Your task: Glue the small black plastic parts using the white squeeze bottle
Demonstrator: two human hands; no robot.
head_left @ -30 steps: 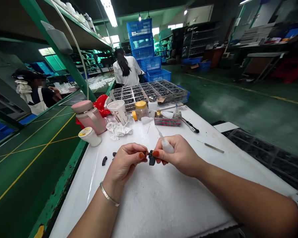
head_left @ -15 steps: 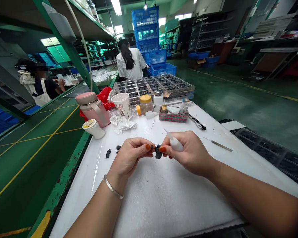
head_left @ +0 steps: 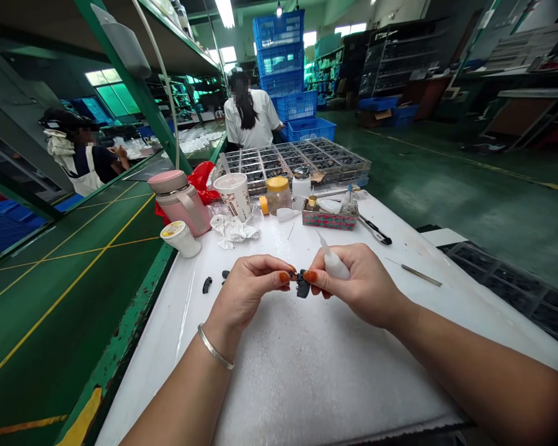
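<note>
Over the white tabletop, my right hand (head_left: 363, 282) grips a small black part (head_left: 302, 288) between thumb and fingers. The same hand also holds a white squeeze bottle (head_left: 336, 265) with a thin nozzle pointing up, tucked behind the thumb. My left hand (head_left: 246, 286), with a bangle at its wrist, is closed in a pinch on a tiny dark piece (head_left: 292, 274) right against the black part. Fingertips partly hide both pieces, so I cannot tell whether they are joined. Left of my left hand lies a curved black piece (head_left: 207, 285), with another dark bit half hidden behind the hand.
Along the back stand a pink mug (head_left: 179, 204), a paper cup (head_left: 235, 195), a yellow-lidded jar (head_left: 278, 195) and a small box of bottles (head_left: 330, 218). A cutter (head_left: 376, 229) and a needle tool (head_left: 421, 274) lie right. Behind are divided trays (head_left: 292, 161) and two people.
The view has shifted slightly, moving the scene a little to the right. The black part between my hands has turned a bit and shows a broader face. Both hands keep their grips.
</note>
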